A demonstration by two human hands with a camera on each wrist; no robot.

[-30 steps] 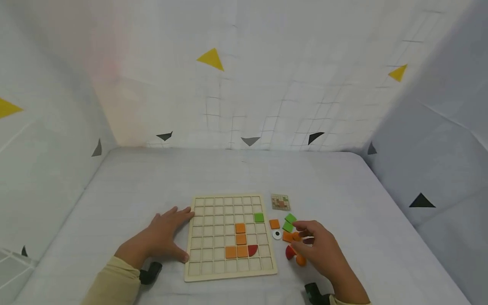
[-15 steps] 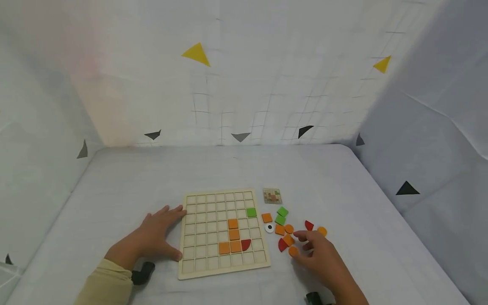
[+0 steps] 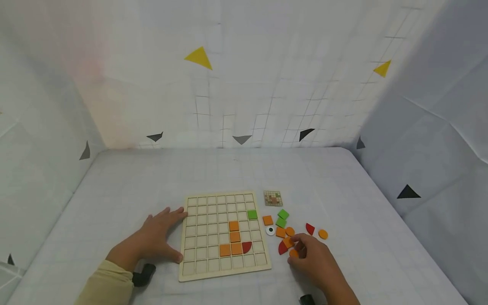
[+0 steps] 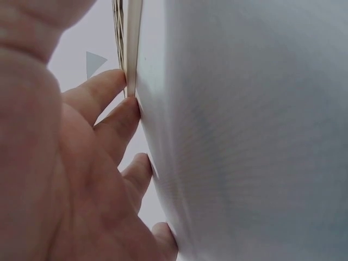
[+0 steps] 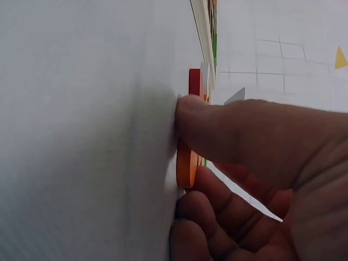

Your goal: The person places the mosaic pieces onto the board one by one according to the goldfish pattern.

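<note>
Hands: left hand (image 3: pixel 158 235) spread, released, touching the pale wooden grid board (image 3: pixel 212 240); right hand (image 3: pixel 314 256) around a flat orange disc (image 3: pixel 293 253) right of it, hold I can't confirm | Set: six flat coloured pieces (image 3: pixel 235 237) | Remaining: loose pieces (image 3: pixel 281 222) alongside; I judge partway

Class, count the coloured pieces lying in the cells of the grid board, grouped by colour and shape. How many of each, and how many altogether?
Orange squares: 4
Green square: 1
Red quarter-circle: 1
Total on the grid board: 6
</note>
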